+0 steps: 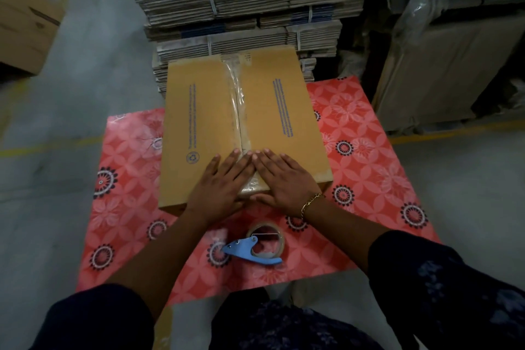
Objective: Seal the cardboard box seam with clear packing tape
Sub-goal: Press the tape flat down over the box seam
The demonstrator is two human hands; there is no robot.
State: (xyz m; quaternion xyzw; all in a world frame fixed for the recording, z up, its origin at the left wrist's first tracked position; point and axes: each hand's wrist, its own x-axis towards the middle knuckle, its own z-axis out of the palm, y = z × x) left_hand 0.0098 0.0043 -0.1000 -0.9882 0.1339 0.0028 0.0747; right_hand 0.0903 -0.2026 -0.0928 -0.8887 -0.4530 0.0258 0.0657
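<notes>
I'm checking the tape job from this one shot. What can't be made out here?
- Seam's near end, head view: covered by left hand and right hand.
- Blue print on cardboard box: too small to read.
- Tape on the box's far side: hidden by the box top.

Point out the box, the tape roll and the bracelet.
Box (199, 111): head view, on its left top flap.
Tape roll (279, 236): head view, on the roll's right rim.
Bracelet (310, 202): head view, on the chain at the right wrist.
</notes>
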